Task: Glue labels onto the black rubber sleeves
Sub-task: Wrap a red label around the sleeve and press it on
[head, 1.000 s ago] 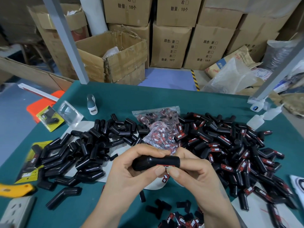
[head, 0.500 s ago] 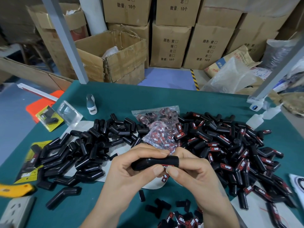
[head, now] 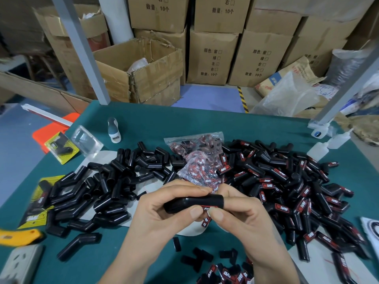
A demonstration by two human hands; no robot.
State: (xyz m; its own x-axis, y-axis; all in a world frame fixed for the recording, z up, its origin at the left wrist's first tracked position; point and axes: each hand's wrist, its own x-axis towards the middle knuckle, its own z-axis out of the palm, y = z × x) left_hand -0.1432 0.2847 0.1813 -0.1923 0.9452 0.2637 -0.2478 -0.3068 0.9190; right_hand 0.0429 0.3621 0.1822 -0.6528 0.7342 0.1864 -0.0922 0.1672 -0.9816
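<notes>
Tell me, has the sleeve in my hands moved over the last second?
No. The held sleeve sits just below the clear bag of labels, as before; only a slight camera shift.

Both my forearms come up from the near edge of the bench and meet in the middle. My left hand curls round a black rubber sleeve, thumb beneath, fingers over the top. My right hand meets it from the other side, thumb tip pressing a label at the sleeve's underside, fingers bent.
</notes>
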